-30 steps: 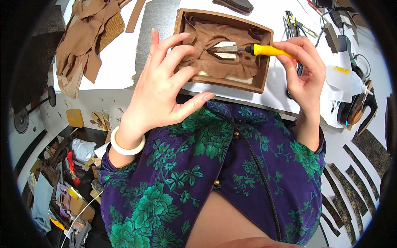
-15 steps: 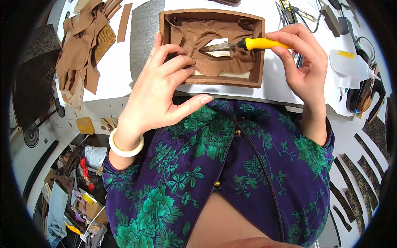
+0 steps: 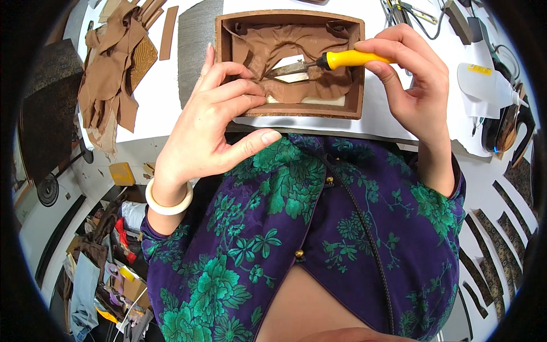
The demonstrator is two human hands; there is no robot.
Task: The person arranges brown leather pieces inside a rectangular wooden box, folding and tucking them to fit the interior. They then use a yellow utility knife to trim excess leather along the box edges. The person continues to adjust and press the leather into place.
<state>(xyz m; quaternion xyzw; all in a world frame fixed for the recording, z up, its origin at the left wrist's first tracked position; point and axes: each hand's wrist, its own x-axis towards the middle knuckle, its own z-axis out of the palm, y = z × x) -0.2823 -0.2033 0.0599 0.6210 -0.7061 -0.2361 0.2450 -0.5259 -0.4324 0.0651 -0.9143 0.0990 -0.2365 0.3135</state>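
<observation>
A brown open box [image 3: 357,91] sits on the table in front of me, lined with loose, wrinkled brown leather [image 3: 270,43]. White shows through an opening in the leather and along the front inner edge. My right hand [image 3: 415,85] pinches the yellow handle of a small pointed iron [image 3: 350,58]. Its metal tip is down in the box, against the leather at the left end of the opening. My left hand [image 3: 211,122] reaches over the box's left front corner, fingertips on the leather near that tip. Its thumb stretches out apart from the fingers.
Brown leather scraps [image 3: 111,68] lie at the left, beside a dark grey mat [image 3: 196,51]. Cutters and cables [image 3: 419,12] are at the back right, near a white bottle [image 3: 481,85]. Dark patterned strips [image 3: 484,251] lie at the right. A cluttered bin [image 3: 108,256] stands lower left.
The iron has moved left and tilted, so its tip now meets the leather near my left fingertips. My right hand shifted slightly left with it. The left hand stays on the leather.
</observation>
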